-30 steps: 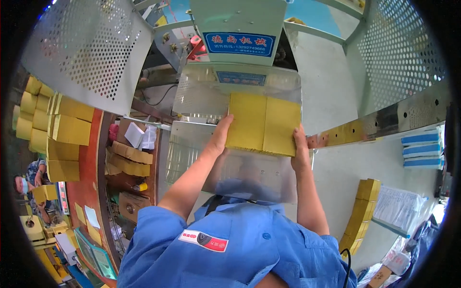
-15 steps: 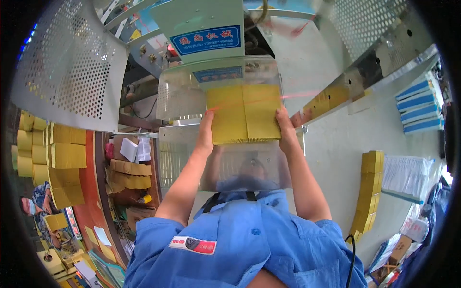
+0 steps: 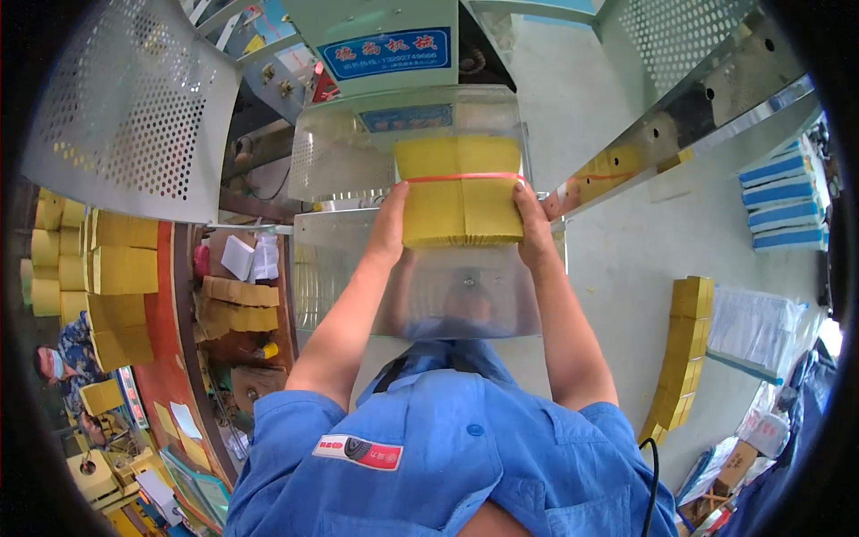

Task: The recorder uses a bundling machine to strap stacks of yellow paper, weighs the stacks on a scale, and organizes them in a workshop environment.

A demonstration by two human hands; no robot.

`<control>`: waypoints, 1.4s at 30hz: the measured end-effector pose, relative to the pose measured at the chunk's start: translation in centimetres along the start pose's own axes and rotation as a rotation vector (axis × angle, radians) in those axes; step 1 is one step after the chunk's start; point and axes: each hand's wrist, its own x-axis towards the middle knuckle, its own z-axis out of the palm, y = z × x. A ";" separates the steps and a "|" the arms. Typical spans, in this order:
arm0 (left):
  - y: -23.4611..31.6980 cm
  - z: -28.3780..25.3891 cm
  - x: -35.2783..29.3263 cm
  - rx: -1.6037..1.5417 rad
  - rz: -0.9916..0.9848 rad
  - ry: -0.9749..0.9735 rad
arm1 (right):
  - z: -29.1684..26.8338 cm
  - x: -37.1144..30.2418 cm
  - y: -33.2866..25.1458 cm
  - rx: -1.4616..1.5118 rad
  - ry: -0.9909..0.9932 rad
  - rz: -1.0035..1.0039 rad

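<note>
A thick stack of yellow paper sheets (image 3: 460, 190) sits on the shiny metal table (image 3: 340, 268) of a machine, with a red band running across its upper part. My left hand (image 3: 390, 225) presses the stack's left side and my right hand (image 3: 533, 231) presses its right side. Both forearms reach up from my blue shirt (image 3: 447, 447). A curved clear guard (image 3: 331, 161) arches over the far part of the stack, below the green machine head (image 3: 385, 45).
Perforated metal covers (image 3: 134, 107) flank the machine on the left and upper right. More yellow stacks (image 3: 116, 268) fill shelves at left and one pile (image 3: 680, 358) stands on the floor at right. Blue-and-white bundles (image 3: 778, 201) lie far right. Another person (image 3: 63, 367) sits at lower left.
The stack has slid farther under the clear guard, and both hands moved forward with it. A red band now crosses the stack's top.
</note>
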 end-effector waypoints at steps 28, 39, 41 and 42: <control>0.5 -9.7 -7.3 0.323 -0.092 0.373 | 2.3 -6.5 -2.5 -0.864 0.458 -0.109; -0.2 -4.1 -4.7 -0.202 -0.126 0.104 | 6.0 -7.4 0.0 0.181 0.339 -0.137; 0.9 -4.2 -6.2 -0.239 -0.164 0.080 | 7.3 -9.3 -0.1 0.235 0.335 -0.166; 2.0 -4.2 -7.2 -0.217 -0.168 0.091 | 7.8 -10.1 -0.4 0.250 0.320 -0.205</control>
